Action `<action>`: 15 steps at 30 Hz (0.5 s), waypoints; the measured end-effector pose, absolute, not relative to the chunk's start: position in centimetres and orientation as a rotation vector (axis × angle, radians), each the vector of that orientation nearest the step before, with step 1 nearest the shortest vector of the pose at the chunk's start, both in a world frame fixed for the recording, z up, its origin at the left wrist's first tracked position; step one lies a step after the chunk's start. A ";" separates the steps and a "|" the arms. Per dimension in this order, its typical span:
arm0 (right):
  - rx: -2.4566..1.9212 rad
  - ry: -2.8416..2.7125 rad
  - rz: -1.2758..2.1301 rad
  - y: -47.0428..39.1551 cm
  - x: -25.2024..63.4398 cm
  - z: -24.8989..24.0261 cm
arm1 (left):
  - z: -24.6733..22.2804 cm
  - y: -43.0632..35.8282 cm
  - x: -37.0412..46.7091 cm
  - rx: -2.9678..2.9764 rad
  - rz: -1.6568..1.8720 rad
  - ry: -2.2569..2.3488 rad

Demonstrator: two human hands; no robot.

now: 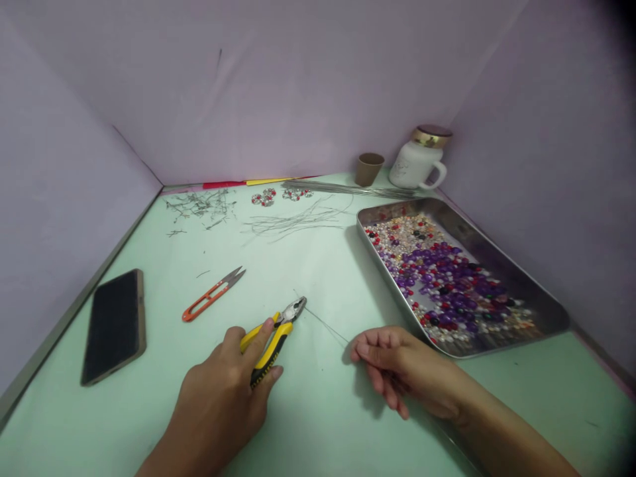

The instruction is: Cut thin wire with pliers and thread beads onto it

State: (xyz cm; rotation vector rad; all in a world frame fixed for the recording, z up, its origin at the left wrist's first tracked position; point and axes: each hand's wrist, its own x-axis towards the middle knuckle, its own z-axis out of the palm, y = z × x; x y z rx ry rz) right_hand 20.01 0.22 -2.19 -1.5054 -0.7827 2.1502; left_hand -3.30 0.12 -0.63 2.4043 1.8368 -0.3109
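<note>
My left hand (231, 384) is wrapped round the yellow and black handles of a pair of pliers (271, 348), whose jaws point up and to the right. A thin wire (325, 323) runs from the plier jaws to my right hand (385, 364). Thumb and forefinger of that hand pinch the wire's other end, while the remaining fingers curl loosely below. Left of the pliers lie orange-handled thread snips (211, 295). To the right of my right hand stands a metal tray (365, 238) of mixed beads (447, 278), purple, red, white and black.
A phone (114, 324) lies at the left. Toward the back are tangled wire scraps (201, 204), beaded pieces (263, 197), loose cut wires (298, 222) and a bundle of long wires (358, 190). A brown cup (369, 169) and a lidded white mug (415, 162) stand by the back wall.
</note>
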 end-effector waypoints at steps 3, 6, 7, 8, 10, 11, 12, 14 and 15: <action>-1.668 -1.024 1.953 -0.2 19.7 -2.2 | -0.6 0.2 -3.1 2.397 -0.343 1.821; -1.840 -1.431 1.471 -0.7 19.7 -2.1 | -0.7 0.1 -3.0 2.394 -0.339 1.820; -1.871 -1.561 1.301 -0.9 19.7 -2.1 | -0.7 0.0 -3.0 2.393 -0.339 1.820; -1.896 -1.672 1.150 -1.1 19.7 -2.1 | -0.8 0.0 -3.0 2.392 -0.337 1.827; -1.931 -1.826 0.948 -1.3 19.7 -2.2 | -1.0 -0.1 -3.0 2.392 -0.313 1.870; -1.946 -1.868 0.882 -1.5 19.7 -2.4 | -1.1 -0.2 -3.1 2.393 -0.280 1.893; -1.964 -1.890 0.831 -1.5 19.6 -2.5 | -1.2 -0.3 -3.3 2.394 -0.225 1.907; -1.994 -1.891 0.792 -1.5 19.6 -2.7 | -1.4 -0.5 -3.8 2.383 -0.041 1.915; -1.998 -1.871 0.810 -1.4 19.5 -2.7 | -1.5 -0.5 -4.2 2.369 0.082 1.903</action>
